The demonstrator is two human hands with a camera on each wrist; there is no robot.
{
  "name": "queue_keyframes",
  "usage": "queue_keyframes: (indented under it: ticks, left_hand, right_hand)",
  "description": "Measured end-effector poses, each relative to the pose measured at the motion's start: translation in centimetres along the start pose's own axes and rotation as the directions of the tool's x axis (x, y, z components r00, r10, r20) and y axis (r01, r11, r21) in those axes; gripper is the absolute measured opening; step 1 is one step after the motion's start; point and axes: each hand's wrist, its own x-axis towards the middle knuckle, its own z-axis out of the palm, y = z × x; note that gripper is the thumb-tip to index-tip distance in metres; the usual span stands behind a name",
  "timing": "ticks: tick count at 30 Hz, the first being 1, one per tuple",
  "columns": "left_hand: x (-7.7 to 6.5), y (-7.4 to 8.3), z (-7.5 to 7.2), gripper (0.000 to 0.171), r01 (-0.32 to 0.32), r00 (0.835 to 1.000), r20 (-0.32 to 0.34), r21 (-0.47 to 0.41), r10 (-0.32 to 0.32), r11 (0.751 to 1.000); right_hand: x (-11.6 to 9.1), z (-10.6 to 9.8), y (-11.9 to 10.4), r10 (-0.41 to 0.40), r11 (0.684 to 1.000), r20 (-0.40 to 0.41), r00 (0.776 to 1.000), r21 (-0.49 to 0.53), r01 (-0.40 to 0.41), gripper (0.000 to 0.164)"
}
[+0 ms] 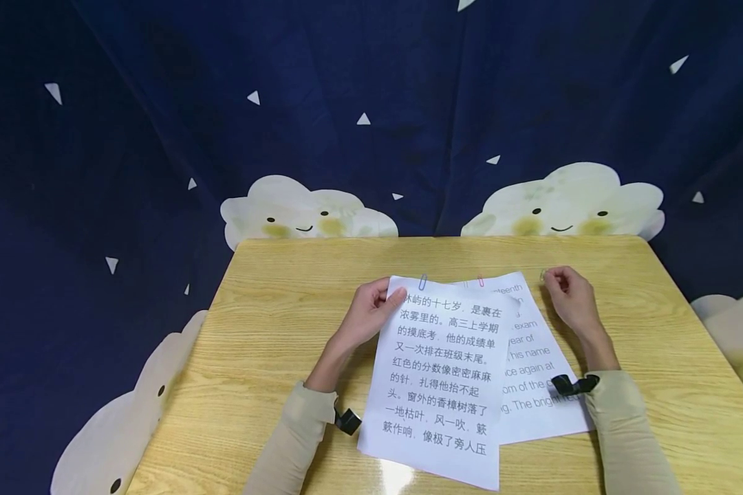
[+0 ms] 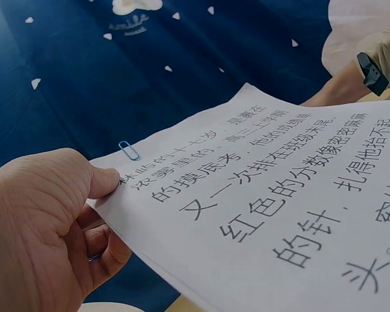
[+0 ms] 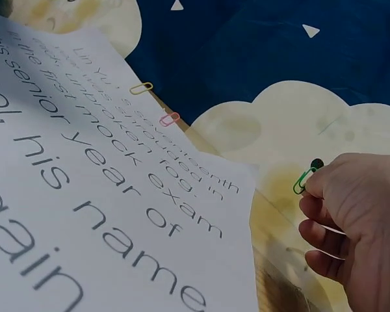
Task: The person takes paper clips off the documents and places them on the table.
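My left hand (image 1: 371, 313) pinches the top left corner of a sheet with Chinese print (image 1: 439, 378), thumb on the printed face. A blue paper clip (image 2: 129, 151) sits on that sheet's top edge, close to the thumb. Between thumb and forefinger, my right hand (image 1: 572, 302) pinches a green paper clip (image 3: 303, 181), apart from the paper. A sheet with English print (image 1: 532, 371) lies on the table, partly covered by the Chinese one. On its top edge are a yellow paper clip (image 3: 142, 88) and a pink paper clip (image 3: 169, 119).
The wooden table (image 1: 272, 330) has its far edge against a dark blue curtain (image 1: 322, 82) patterned with clouds and white triangles. A black strap with a small camera (image 1: 348, 421) is on the left wrist, and another strap (image 1: 574, 385) on the right.
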Motion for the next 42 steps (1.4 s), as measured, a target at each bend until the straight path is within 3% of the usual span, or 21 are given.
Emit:
queue_keyframes:
  ticks: [32, 42]
  left_hand:
    - [-0.1, 0.2, 0.0, 0.023, 0.008, 1.0, 0.003, 0.0, -0.008, 1.0]
    - [-0.1, 0.0, 0.0, 0.024, 0.017, 1.0, 0.003, 0.012, -0.017, 1.0]
  right_hand:
    - [-0.1, 0.2, 2.2, 0.079, 0.993, 0.073, 0.994, -0.093, -0.072, 0.038]
    - [-0.2, 0.4, 2.8, 0.025, 0.992, 0.059, 0.998, -0.128, -0.018, 0.035]
